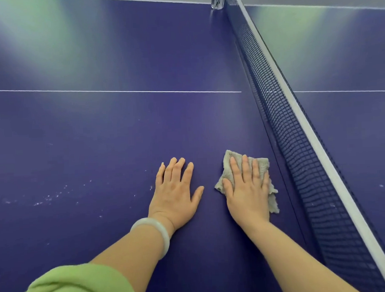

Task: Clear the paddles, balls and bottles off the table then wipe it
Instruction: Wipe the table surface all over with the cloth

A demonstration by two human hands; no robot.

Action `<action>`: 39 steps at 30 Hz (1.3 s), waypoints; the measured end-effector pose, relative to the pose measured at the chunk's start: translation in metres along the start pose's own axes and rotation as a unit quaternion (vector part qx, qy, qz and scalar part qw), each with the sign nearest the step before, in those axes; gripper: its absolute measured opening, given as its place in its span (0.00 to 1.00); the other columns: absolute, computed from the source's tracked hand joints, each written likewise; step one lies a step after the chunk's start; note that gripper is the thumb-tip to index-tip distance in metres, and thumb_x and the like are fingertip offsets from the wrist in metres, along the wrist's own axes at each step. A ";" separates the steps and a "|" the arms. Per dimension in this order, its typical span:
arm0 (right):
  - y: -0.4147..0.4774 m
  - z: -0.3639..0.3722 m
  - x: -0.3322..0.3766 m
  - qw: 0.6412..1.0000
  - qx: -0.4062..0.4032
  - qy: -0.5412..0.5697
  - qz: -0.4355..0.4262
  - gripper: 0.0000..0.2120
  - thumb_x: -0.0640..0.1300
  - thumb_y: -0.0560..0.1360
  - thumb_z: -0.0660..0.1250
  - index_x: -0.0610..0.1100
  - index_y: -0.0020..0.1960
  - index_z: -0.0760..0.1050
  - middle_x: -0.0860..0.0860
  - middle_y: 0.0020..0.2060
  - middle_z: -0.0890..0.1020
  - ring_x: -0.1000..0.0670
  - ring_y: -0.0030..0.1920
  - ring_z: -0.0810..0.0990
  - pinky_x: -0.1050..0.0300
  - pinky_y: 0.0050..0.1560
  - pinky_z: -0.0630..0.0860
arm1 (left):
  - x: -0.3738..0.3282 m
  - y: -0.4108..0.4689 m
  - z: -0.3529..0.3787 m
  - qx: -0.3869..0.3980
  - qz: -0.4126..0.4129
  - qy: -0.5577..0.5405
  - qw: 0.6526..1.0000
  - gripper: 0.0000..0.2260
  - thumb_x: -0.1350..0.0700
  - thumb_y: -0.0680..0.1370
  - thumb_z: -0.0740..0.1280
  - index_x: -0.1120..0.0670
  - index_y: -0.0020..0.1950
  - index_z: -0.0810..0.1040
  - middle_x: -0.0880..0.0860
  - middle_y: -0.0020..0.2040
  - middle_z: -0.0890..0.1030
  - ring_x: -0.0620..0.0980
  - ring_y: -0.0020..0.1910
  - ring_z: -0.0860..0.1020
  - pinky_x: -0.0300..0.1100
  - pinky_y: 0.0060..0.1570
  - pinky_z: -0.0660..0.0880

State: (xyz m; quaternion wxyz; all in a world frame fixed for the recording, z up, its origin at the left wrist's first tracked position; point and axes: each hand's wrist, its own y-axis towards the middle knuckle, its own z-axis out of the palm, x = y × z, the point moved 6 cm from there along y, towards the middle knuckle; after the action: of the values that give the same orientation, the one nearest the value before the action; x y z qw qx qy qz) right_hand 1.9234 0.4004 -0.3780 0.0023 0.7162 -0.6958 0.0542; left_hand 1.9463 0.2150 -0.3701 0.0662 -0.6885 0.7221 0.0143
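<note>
Presently, one crumpled grey-beige rag (262, 162) lies on the dark blue table-tennis table (98, 132), close beside the dark mesh net with white top tape (297, 141). Right hand (247, 187): fingers straight and spread, pressing flat on the rag. Left hand (174, 188): palm down, fingers straight, resting on bare table just left of the rag, holding nothing. Pale jade-coloured bangle (155, 231) on the left wrist; light green sleeve (78, 285) up the arm.

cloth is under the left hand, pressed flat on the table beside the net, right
No. The cloth is under the right hand, not the left, pressed flat on the table beside the net; the head view shows it. The left hand rests bare on the table.
</note>
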 end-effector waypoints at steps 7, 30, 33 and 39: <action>-0.001 0.003 0.001 1.000 -0.005 0.018 0.011 0.29 0.59 0.81 0.40 0.55 0.79 0.39 0.52 0.79 0.43 0.49 0.78 0.37 0.42 0.76 0.36 | 0.001 -0.023 -0.024 -0.048 0.042 -0.076 0.995 0.28 0.42 0.82 0.49 0.53 0.79 0.58 0.54 0.77 0.59 0.54 0.78 0.52 0.52 0.77 0.42; -0.146 0.016 0.097 0.987 0.056 0.002 -0.152 0.28 0.61 0.81 0.41 0.60 0.78 0.37 0.57 0.78 0.39 0.52 0.78 0.35 0.44 0.75 0.32 | 0.114 -0.192 -0.002 0.015 -0.001 0.021 1.000 0.29 0.40 0.81 0.44 0.50 0.80 0.56 0.52 0.79 0.59 0.52 0.79 0.54 0.55 0.76 0.50; -0.157 0.009 0.030 0.998 0.057 0.001 0.034 0.28 0.58 0.82 0.45 0.58 0.77 0.34 0.52 0.79 0.41 0.48 0.78 0.38 0.40 0.75 0.35 | 0.115 -0.192 -0.002 0.011 -0.001 0.031 0.999 0.29 0.40 0.81 0.43 0.50 0.80 0.55 0.52 0.79 0.58 0.52 0.79 0.53 0.55 0.77 0.50; -0.260 0.019 0.094 0.999 0.024 0.029 0.031 0.31 0.59 0.80 0.42 0.50 0.80 0.48 0.47 0.79 0.50 0.43 0.79 0.46 0.36 0.76 0.44 | 0.114 -0.193 -0.001 0.005 0.003 0.023 1.000 0.30 0.40 0.80 0.41 0.50 0.80 0.53 0.52 0.79 0.56 0.52 0.79 0.51 0.55 0.77 0.48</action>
State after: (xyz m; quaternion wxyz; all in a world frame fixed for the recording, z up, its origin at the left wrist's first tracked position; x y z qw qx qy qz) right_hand 2.1866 0.3134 -0.3707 0.0039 0.6926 -0.7155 0.0919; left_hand 2.1333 0.0917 -0.3688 0.0530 -0.6859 0.7257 -0.0051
